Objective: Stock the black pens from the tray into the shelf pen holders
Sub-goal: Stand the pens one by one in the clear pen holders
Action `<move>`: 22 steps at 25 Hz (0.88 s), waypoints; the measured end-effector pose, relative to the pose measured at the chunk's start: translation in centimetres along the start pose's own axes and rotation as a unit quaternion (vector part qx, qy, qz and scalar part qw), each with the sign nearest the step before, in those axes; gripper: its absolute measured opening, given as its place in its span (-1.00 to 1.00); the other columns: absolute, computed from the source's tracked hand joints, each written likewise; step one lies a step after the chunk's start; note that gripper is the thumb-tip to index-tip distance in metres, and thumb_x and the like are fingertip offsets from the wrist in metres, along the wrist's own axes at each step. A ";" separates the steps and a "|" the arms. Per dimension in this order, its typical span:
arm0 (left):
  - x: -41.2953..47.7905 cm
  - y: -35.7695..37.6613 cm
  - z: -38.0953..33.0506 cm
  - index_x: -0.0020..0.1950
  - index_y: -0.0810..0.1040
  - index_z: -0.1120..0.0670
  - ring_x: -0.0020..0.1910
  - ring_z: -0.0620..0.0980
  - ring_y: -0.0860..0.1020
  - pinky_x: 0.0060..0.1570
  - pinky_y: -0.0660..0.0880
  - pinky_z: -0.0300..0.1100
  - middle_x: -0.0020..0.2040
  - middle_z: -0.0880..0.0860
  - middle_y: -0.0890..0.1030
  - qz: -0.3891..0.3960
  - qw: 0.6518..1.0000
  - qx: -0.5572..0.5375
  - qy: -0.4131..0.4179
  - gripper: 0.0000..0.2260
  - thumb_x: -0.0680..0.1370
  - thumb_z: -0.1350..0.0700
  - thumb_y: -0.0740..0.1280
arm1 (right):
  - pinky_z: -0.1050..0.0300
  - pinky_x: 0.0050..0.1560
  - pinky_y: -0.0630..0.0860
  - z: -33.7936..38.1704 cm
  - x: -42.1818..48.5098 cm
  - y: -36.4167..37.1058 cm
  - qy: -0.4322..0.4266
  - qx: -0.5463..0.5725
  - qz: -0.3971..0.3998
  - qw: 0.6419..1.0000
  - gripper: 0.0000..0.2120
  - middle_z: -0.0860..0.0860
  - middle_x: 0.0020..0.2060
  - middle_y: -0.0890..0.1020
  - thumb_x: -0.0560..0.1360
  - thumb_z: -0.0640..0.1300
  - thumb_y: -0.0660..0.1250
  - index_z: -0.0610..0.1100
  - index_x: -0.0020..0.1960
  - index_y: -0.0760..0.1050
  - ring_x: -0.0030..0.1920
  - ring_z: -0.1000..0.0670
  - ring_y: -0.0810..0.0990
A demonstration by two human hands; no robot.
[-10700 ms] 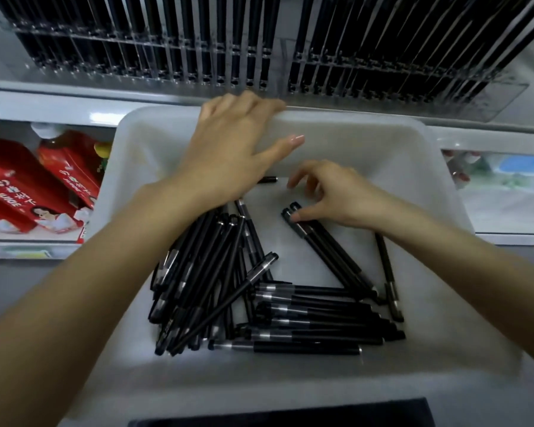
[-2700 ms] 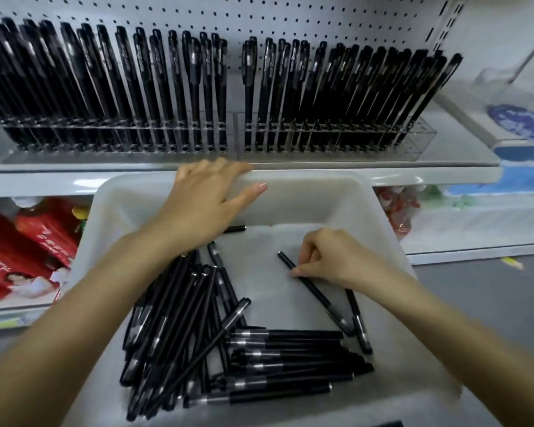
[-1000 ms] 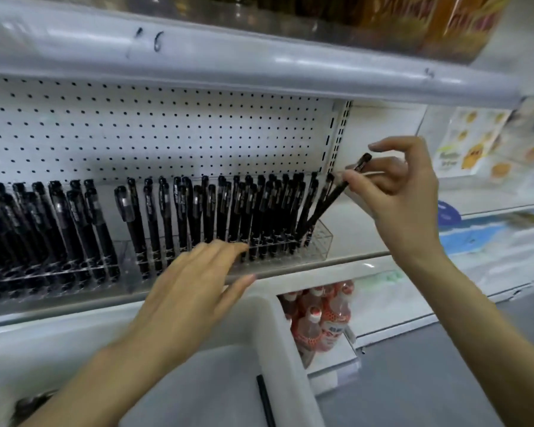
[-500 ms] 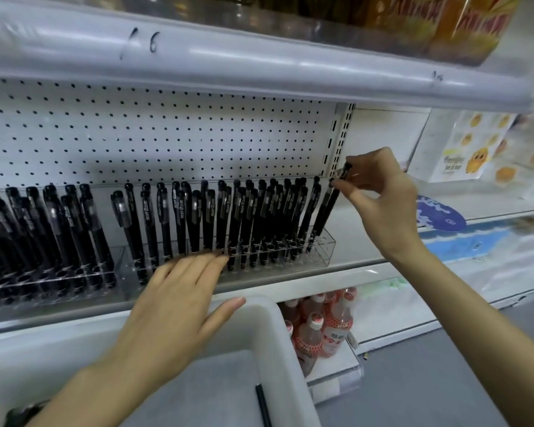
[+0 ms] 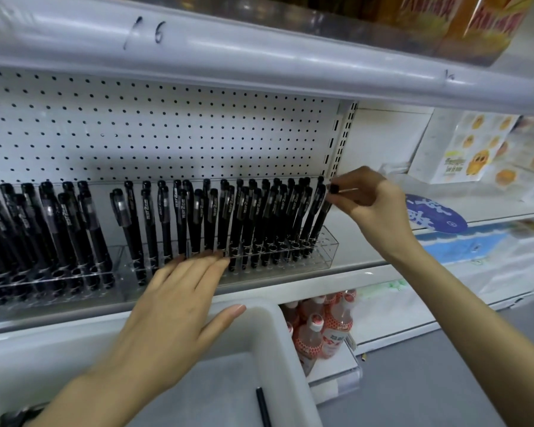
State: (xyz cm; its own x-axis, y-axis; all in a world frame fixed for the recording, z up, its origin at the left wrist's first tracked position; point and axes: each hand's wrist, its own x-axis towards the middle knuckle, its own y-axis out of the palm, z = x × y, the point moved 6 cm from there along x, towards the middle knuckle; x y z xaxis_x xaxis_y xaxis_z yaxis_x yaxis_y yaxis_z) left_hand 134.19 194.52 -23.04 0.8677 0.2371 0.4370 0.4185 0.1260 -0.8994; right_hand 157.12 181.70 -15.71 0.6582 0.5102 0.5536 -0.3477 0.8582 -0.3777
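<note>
My right hand (image 5: 371,204) pinches the pen (image 5: 322,214) by its cap, tip at the clear holder's (image 5: 328,248) right end. Left hand (image 5: 179,303) flat on tray (image 5: 270,317) rim. Risk: slanted push misses the hole, topples neighbouring pens (image 5: 259,211).

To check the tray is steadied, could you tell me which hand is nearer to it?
Left. The left hand lies over the tray's far rim; the right hand is up at the shelf, pinching a pen.
</note>
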 end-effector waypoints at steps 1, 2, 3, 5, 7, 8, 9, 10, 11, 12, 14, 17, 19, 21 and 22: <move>0.0 0.1 0.0 0.25 0.51 0.10 0.14 -0.12 0.35 0.15 0.23 -0.18 0.13 -0.04 0.58 0.002 1.000 -0.001 -0.001 -0.47 0.55 -0.24 0.05 | 0.23 0.01 0.58 -0.1 0.0 0.1 0.002 -0.005 0.008 1.000 -0.79 0.12 -0.16 0.64 0.38 -0.36 0.45 -0.09 -0.10 0.54 -0.16 0.11 0.67; 0.0 0.2 0.1 0.25 0.51 0.10 0.14 -0.12 0.35 0.16 0.23 -0.18 0.14 -0.04 0.58 0.002 1.000 -0.002 -0.001 -0.47 0.55 -0.24 0.05 | 0.25 0.01 0.58 -0.2 0.0 0.1 0.003 -0.005 0.011 1.000 -0.79 0.12 -0.16 0.64 0.38 -0.36 0.45 -0.09 -0.11 0.55 -0.16 0.12 0.67; 0.0 0.3 0.1 0.26 0.51 0.10 0.15 -0.12 0.36 0.17 0.22 -0.17 0.14 -0.03 0.57 0.002 1.000 -0.004 -0.001 -0.47 0.55 -0.24 0.05 | 0.28 0.00 0.57 -0.2 0.1 0.0 0.006 -0.002 0.012 1.000 -0.78 0.11 -0.17 0.65 0.38 -0.36 0.45 -0.07 -0.12 0.55 -0.16 0.12 0.66; -0.1 0.5 0.1 0.26 0.50 0.11 0.15 -0.12 0.36 0.18 0.23 -0.16 0.15 -0.03 0.57 0.000 1.000 -0.007 0.002 -0.46 0.55 -0.24 0.05 | 0.34 -0.03 0.55 -0.1 0.2 -0.1 0.010 -0.001 0.016 1.000 -0.79 0.11 -0.17 0.65 0.39 -0.35 0.45 -0.07 -0.11 0.56 -0.17 0.13 0.66; 0.0 0.6 0.2 0.26 0.50 0.10 0.15 -0.12 0.36 0.17 0.23 -0.16 0.15 -0.03 0.57 0.001 1.000 -0.007 0.000 -0.46 0.55 -0.24 0.05 | 0.38 -0.05 0.53 0.0 0.1 -0.1 0.006 -0.012 0.019 1.000 -0.81 0.13 -0.17 0.65 0.40 -0.33 0.45 -0.10 -0.08 0.57 -0.18 0.17 0.66; 0.0 0.6 0.2 0.27 0.50 0.10 0.15 -0.12 0.36 0.17 0.23 -0.16 0.15 -0.03 0.57 0.002 1.000 -0.007 -0.002 -0.46 0.55 -0.25 0.05 | 0.39 -0.05 0.52 0.0 0.0 -0.1 0.004 -0.019 0.021 1.000 -0.82 0.14 -0.16 0.65 0.41 -0.32 0.44 -0.10 -0.05 0.58 -0.18 0.19 0.65; -0.1 0.5 0.2 0.27 0.50 0.10 0.15 -0.12 0.36 0.17 0.22 -0.17 0.15 -0.04 0.57 0.003 1.000 -0.009 -0.002 -0.47 0.55 -0.25 0.04 | 0.38 -0.04 0.52 0.0 -0.1 -0.1 0.001 -0.027 0.022 0.999 -0.81 0.15 -0.16 0.65 0.41 -0.31 0.44 -0.10 -0.03 0.58 -0.18 0.20 0.65; -0.1 0.4 0.2 0.27 0.49 0.09 0.15 -0.13 0.35 0.16 0.22 -0.18 0.15 -0.04 0.57 0.002 1.000 -0.012 -0.001 -0.47 0.55 -0.25 0.04 | 0.36 -0.02 0.53 0.1 -0.2 -0.2 -0.003 -0.036 0.021 0.999 -0.81 0.15 -0.15 0.65 0.42 -0.30 0.43 -0.09 -0.02 0.58 -0.17 0.20 0.65; 0.0 0.2 0.2 0.27 0.49 0.08 0.15 -0.13 0.35 0.16 0.22 -0.20 0.15 -0.05 0.57 0.000 1.000 -0.019 -0.001 -0.48 0.56 -0.24 0.04 | 0.32 0.00 0.54 0.2 -0.2 -0.3 -0.007 -0.046 0.020 0.999 -0.80 0.14 -0.15 0.65 0.43 -0.29 0.43 -0.08 0.00 0.58 -0.15 0.19 0.65; 0.0 0.0 0.3 0.28 0.48 0.07 0.16 -0.14 0.34 0.16 0.20 -0.21 0.16 -0.05 0.57 -0.005 1.000 -0.030 -0.003 -0.49 0.56 -0.24 0.04 | 0.29 0.02 0.55 0.3 -0.2 -0.5 -0.009 -0.058 0.021 0.998 -0.80 0.14 -0.14 0.65 0.44 -0.28 0.42 -0.06 0.01 0.58 -0.14 0.17 0.65; 0.0 -0.3 0.5 0.31 0.45 0.04 0.20 -0.15 0.32 0.21 0.16 -0.23 0.21 -0.06 0.54 -0.014 0.998 -0.054 -0.007 -0.52 0.57 -0.23 0.05 | 0.27 0.00 0.55 0.5 -0.3 -0.7 -0.011 -0.092 0.027 0.995 -0.79 0.14 -0.14 0.65 0.47 -0.24 0.40 0.00 0.04 0.57 -0.14 0.15 0.64; -0.9 -0.9 0.8 0.37 0.39 0.02 0.28 -0.15 0.31 0.33 0.17 -0.23 0.30 -0.06 0.48 -0.006 0.997 -0.072 -0.009 -0.49 0.57 -0.24 0.02 | 0.34 -0.11 0.51 1.9 -1.0 -1.5 -0.032 -0.153 0.007 0.988 -0.77 0.05 -0.13 0.63 0.50 -0.20 0.36 0.06 0.10 0.54 -0.18 0.12 0.60; -1.8 -1.8 1.2 0.39 0.36 0.01 0.28 -0.12 0.35 0.29 0.25 -0.18 0.31 -0.06 0.47 0.008 0.997 -0.078 -0.017 -0.46 0.56 -0.27 -0.01 | 0.30 -0.13 0.52 4.1 -2.2 -1.3 -0.056 -0.158 -0.002 0.986 -0.79 0.03 -0.15 0.60 0.50 -0.19 0.37 0.03 0.10 0.55 -0.22 0.15 0.55; -3.0 -2.3 1.9 0.40 0.34 0.01 0.25 -0.05 0.40 0.21 0.34 -0.13 0.28 -0.04 0.48 0.042 0.993 -0.101 -0.034 -0.43 0.55 -0.30 -0.03 | 0.12 -0.15 0.57 6.2 -4.7 1.0 -0.055 -0.121 0.050 0.990 -0.83 0.07 -0.21 0.59 0.48 -0.17 0.39 0.01 0.05 0.56 -0.25 0.07 0.57; -3.6 -2.3 2.4 0.40 0.34 0.01 0.25 -0.03 0.41 0.18 0.35 -0.10 0.28 -0.03 0.48 0.062 0.991 -0.109 -0.051 -0.43 0.55 -0.31 -0.02 | 0.11 -0.18 0.57 7.0 -6.6 2.6 -0.041 -0.104 0.098 0.989 -0.86 0.07 -0.23 0.60 0.47 -0.15 0.40 0.01 0.02 0.57 -0.25 0.03 0.59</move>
State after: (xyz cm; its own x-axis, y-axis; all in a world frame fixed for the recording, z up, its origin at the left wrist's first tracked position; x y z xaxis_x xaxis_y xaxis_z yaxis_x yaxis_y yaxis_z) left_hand 129.43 195.71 -22.57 0.8894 0.3346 0.3114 0.3678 -0.1195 -0.9222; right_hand 147.22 180.98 -15.14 0.5332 0.6756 0.5092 -0.3127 0.7166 -0.6234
